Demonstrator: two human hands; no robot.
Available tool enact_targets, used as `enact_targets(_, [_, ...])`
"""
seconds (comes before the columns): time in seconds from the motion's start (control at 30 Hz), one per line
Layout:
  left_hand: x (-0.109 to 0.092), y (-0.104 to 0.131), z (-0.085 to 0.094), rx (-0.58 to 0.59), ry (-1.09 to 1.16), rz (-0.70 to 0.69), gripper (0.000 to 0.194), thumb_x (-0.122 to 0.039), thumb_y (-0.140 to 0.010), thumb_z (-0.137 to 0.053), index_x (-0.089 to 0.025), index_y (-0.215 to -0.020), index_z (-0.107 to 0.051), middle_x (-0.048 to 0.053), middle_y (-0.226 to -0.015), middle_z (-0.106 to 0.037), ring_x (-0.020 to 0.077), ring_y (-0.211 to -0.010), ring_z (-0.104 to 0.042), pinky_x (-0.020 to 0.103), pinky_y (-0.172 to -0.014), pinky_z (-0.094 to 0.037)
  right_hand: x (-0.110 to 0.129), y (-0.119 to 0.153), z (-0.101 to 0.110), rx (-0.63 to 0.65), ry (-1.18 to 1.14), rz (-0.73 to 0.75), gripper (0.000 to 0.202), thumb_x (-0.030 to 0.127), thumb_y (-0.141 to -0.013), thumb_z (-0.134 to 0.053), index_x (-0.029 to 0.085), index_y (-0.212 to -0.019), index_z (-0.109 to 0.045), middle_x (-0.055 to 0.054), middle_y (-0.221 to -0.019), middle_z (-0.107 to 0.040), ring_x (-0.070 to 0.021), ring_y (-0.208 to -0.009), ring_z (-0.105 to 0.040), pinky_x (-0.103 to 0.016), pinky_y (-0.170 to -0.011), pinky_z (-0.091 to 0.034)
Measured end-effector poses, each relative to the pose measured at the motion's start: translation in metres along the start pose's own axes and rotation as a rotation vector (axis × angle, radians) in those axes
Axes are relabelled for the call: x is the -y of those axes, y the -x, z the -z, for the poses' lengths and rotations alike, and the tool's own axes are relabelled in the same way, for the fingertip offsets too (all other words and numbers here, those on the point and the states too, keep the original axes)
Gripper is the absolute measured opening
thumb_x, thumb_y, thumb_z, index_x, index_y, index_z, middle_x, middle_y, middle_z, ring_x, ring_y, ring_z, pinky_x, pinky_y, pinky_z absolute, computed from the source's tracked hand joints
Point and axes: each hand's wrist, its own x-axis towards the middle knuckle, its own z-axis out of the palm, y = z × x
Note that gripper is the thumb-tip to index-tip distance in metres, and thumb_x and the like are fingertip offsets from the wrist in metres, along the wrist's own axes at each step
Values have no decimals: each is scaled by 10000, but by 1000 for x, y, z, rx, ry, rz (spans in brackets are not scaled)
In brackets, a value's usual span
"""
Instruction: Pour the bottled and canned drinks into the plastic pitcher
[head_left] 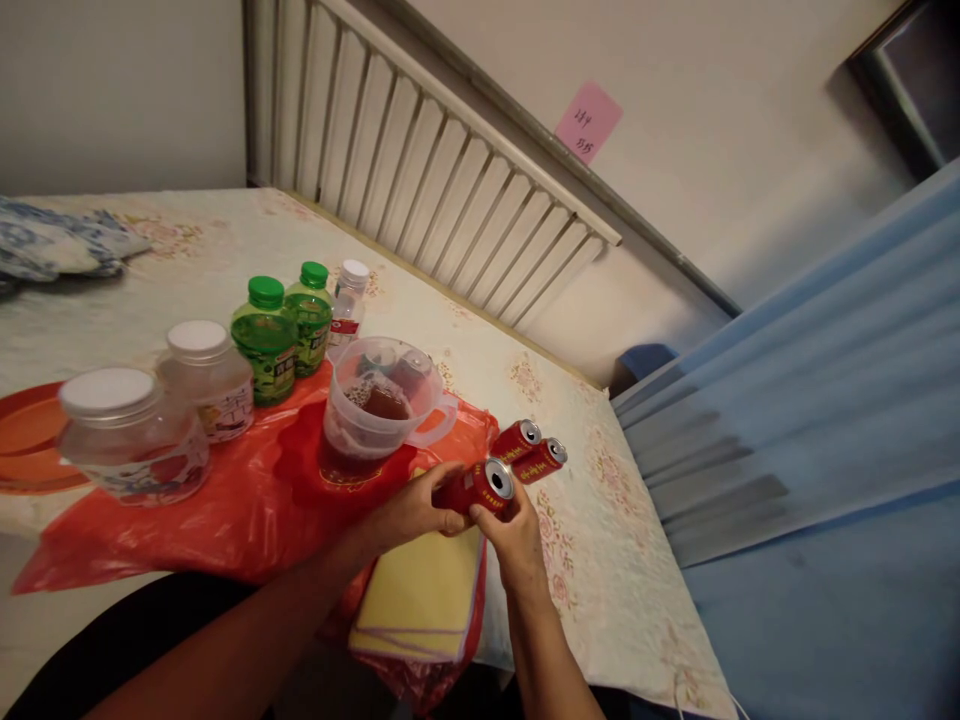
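Between my two hands I hold a red drink can (474, 486), its top turned to the right with the mouth hole open. My left hand (420, 512) is closed round the can's lower end, and my right hand (519, 530) grips it near the rim. Just beyond lie or stand two more red cans (514, 438) with opened tops. To the left is a clear plastic measuring jug (386, 400) with reddish-brown, foamy liquid inside. Below the can sits a folded yellow cloth (424, 590).
Left of the jug stand two green-capped bottles (265, 340), a clear white-capped bottle (349, 305) and two white-lidded jars (135, 440). Red plastic sheeting (232, 520) lies under several items, beside an orange plate (30, 440). A radiator (435, 150) and blue curtain (787, 420) border the table.
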Motion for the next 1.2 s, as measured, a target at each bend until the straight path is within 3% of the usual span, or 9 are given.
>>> enact_targets(0.13, [8, -5, 1, 13, 182, -37, 747, -240, -616, -792, -200, -1296, -486, 117, -1374, -554, 295, -1284, -494, 432, -1030, -417, 0, -5, 8, -48, -74, -38, 584, 291, -623, -807, 191, -1178, -655, -60, -1116, -736, -263, -1030, -684, -407, -948, -529])
enact_targets(0.37, [0, -1, -4, 8, 184, 13, 636, -232, -640, -774, -170, -1226, -536, 97, -1232, -643, 279, -1157, -578, 436, -991, -430, 9, -7, 10, -158, -107, -121, 628, 338, -586, -824, 153, -1163, -657, -86, -1087, -743, -280, -1000, -695, -415, -924, -539])
enact_targets(0.63, [-3, 1, -4, -3, 198, -9, 602, -219, -641, -761, -157, -1201, -550, 95, -1206, -650, 276, -1138, -588, 429, -983, -435, 12, -3, 13, -22, -169, -86, 627, 296, -597, -848, 178, -1176, -636, -72, -1094, -740, -266, -1015, -694, -394, -908, -554])
enact_targets(0.83, [-2, 0, -8, 50, 179, 35, 697, -302, -627, -819, -167, -1245, -527, 123, -1287, -617, 308, -1215, -555, 476, -1051, -395, 8, 2, 17, -69, -147, -85, 572, 236, -585, -831, 193, -1128, -661, -42, -1030, -755, -248, -940, -711, -356, -826, -577])
enact_targets(1.0, [3, 0, -7, 39, 85, 93, 754, -435, -671, -813, -217, -1320, -497, 139, -1424, -529, 290, -1298, -503, 471, -1112, -352, -10, 4, 45, -144, -88, -111, 592, 278, -585, -844, 183, -1138, -659, -47, -986, -758, -239, -870, -705, -357, -796, -563])
enact_targets(1.2, [1, 3, -3, 25, -53, 171, 653, -491, -770, -720, -177, -1308, -523, 151, -1324, -610, 278, -1240, -563, 431, -1077, -398, -49, -10, 102, -347, 0, -106, 607, 335, -546, -848, 153, -1091, -653, -39, -920, -742, -219, -801, -676, -342, -749, -541])
